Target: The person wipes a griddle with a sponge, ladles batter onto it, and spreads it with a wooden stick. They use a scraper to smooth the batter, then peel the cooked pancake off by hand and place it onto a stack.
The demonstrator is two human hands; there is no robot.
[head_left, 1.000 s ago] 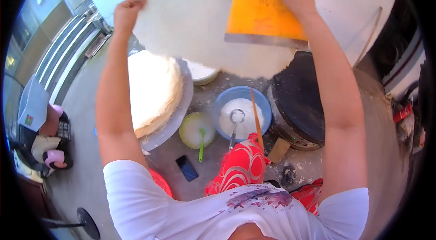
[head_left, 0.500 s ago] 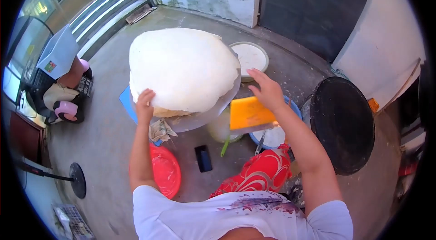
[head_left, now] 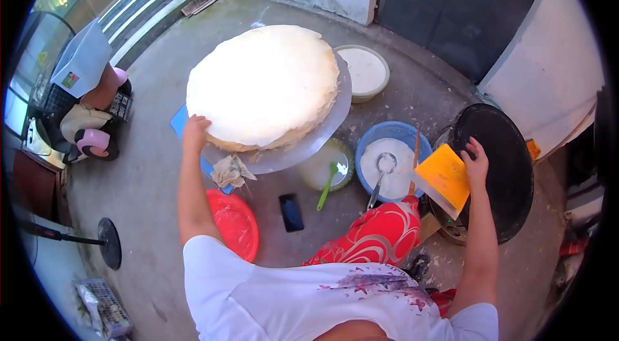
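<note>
A large pale stack of thin round sheets lies on a clear round board. My left hand touches the stack's near left edge, and whether its fingers pinch the edge is too small to tell. Over the near side of a round black lidded pan, my right hand is closed on a yellow scraper with a pale lower edge. A blue basin of white powder, with a metal ladle in it, is left of the scraper.
A white-filled tub stands behind the board. Nearer are a bowl with a green brush, a black phone, a red basin and a crumpled cloth. A scooter is at the left, near steps.
My right hand has carried the yellow scraper right, from beside the stack to the black pan. The stack's top now looks flatter. My left hand has shifted slightly left and up along the edge.
</note>
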